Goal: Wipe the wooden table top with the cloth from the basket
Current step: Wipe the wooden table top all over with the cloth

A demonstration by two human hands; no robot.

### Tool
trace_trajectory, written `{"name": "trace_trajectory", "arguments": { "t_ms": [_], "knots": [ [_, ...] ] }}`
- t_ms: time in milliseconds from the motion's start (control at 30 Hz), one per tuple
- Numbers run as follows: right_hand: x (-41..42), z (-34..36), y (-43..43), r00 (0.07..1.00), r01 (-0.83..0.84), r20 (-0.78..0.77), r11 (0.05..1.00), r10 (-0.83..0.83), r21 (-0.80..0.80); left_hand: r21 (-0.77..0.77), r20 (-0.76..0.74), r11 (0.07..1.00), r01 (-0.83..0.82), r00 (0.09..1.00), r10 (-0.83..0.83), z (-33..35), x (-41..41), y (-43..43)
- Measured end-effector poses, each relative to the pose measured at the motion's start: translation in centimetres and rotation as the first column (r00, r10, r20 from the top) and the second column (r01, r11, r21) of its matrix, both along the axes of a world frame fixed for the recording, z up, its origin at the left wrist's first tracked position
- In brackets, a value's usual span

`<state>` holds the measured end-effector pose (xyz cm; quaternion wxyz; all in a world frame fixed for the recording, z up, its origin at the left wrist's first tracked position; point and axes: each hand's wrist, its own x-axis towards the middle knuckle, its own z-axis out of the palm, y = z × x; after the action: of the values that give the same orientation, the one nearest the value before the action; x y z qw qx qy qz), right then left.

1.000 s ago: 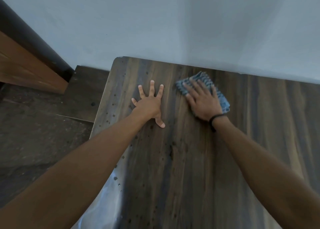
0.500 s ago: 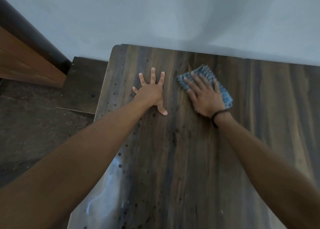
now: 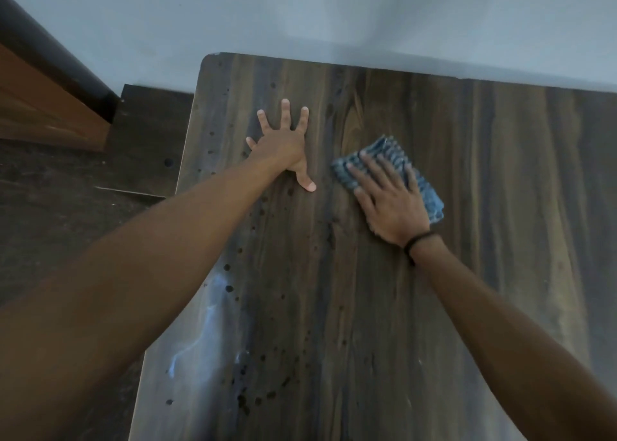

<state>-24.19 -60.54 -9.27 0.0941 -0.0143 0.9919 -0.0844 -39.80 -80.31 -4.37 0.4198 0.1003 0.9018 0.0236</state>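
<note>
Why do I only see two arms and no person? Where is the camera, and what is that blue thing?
The camera sits on the person's head and looks forward and down, so you see only their arms reaching out, as if through their eyes. There is no machine here, just two bare hands. The left hand lies flat with spread fingers on the dark, streaky wooden table top, which stands against a pale wall. The right hand presses flat on a blue ribbed cloth; its fingers lie straight on top rather than curled round it. That is the cloth for wiping the table. A thin dark band goes round the right wrist. Small dark spots dot the wood near its left edge.
</note>
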Motion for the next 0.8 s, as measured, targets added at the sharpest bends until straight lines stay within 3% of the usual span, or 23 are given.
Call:
{"name": "trace_trajectory", "arguments": {
  "t_ms": [167,300,400,600,667,800],
  "knots": [
    [-3.2,-0.5,-0.8,0.964,0.265,-0.011,0.961,-0.267,-0.08,-0.013,-0.003,1.0,0.01,1.0,-0.011,0.2,0.1,0.0],
    [6.2,-0.3,-4.0,0.996,0.081,-0.023,0.996,-0.082,-0.024,-0.031,0.0,0.999,0.011,1.0,-0.011,0.4,0.1,0.0],
    [9.6,-0.3,-3.5,0.999,0.053,0.002,0.999,-0.053,-0.001,-0.009,-0.003,1.0,-0.008,1.0,0.008,0.6,0.3,0.0],
    [6.7,-0.6,-4.1,0.907,0.419,-0.001,0.905,-0.42,-0.079,0.156,-0.061,0.988,-0.005,0.998,0.015,1.9,4.7,-2.0],
    [9.5,-0.6,-6.1,0.927,0.372,-0.019,0.926,-0.374,-0.069,0.172,-0.023,0.985,0.013,1.0,-0.009,2.5,7.1,-2.5],
    [16.3,-0.5,-6.4,0.993,0.116,-0.021,0.993,-0.116,-0.015,0.136,0.02,0.99,0.035,0.999,-0.038,2.8,11.5,-3.7]
  ]
}}
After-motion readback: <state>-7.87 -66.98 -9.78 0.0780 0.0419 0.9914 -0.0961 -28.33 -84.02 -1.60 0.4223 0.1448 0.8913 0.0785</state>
